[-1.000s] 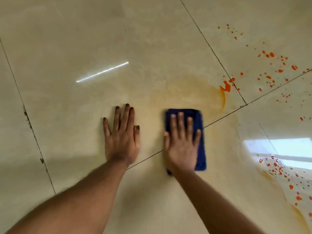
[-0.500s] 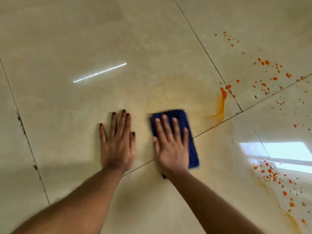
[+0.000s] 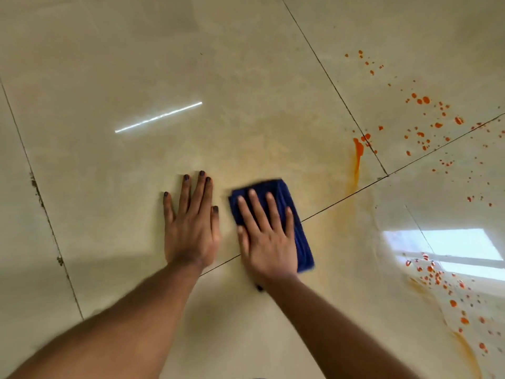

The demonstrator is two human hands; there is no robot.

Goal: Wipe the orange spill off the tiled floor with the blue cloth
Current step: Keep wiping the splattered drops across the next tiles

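Note:
A folded blue cloth [image 3: 302,243] lies flat on the beige tiled floor [image 3: 136,64], just right of centre. My right hand [image 3: 266,236] presses on it, palm down with fingers spread. My left hand [image 3: 191,228] rests flat on the bare tile beside it, holding nothing. Orange spill drops [image 3: 422,101] speckle the tiles at the upper right. An orange streak [image 3: 357,154] runs down toward the grout line, and more orange drops [image 3: 437,277] lie at the lower right. A pale yellow smear [image 3: 287,160] stains the tile above the cloth.
Dark grout lines [image 3: 341,103] cross the floor diagonally. A bright window reflection [image 3: 442,244] shines on the tile at the right, and a thin light streak [image 3: 158,117] shows at the upper left. A chipped grout line [image 3: 37,187] runs down the left side.
My right hand has slid the blue cloth leftward, away from the orange streak and closer to my left hand. The orange blob near the grout joint is now drawn into a streak.

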